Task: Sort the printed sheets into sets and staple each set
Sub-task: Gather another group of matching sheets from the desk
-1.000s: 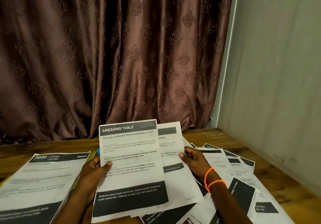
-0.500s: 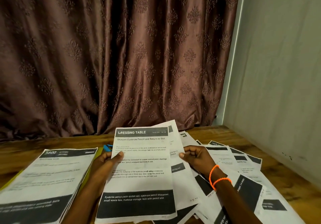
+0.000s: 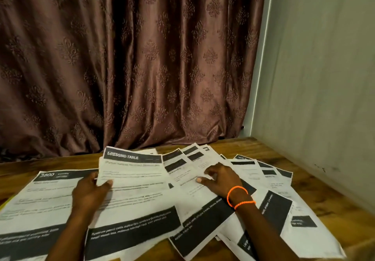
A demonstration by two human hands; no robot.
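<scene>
Head view: your left hand (image 3: 92, 189) pinches the left edge of the "DRESSING TABLE" sheet (image 3: 134, 189), thumb on top of the paper and the other fingers hidden under it. That sheet lies low over the wooden table (image 3: 345, 206), and everything else is placed from it here.

Just left of it, partly under your left forearm, sits a stack of sheets (image 3: 38, 202) whose top page has a dark header reading "5800". A thin yellow edge (image 3: 6, 205) peeks out at the far left of that stack; what it belongs to cannot be told.

Right of the "DRESSING TABLE" sheet, your right hand (image 3: 221, 179) rests on a spread of loose sheets (image 3: 280, 206) that fan out toward the table's right edge, overlapping one another. Its fingers are curled, with the thumb and fingertips pressing on a sheet; whether they actually pinch it cannot be told. An orange bracelet (image 3: 239, 197) circles that wrist.

Behind the sheet, past the table's far edge, hangs a brown patterned curtain (image 3: 132, 62). A pale wall (image 3: 324, 68) runs along the right side.
</scene>
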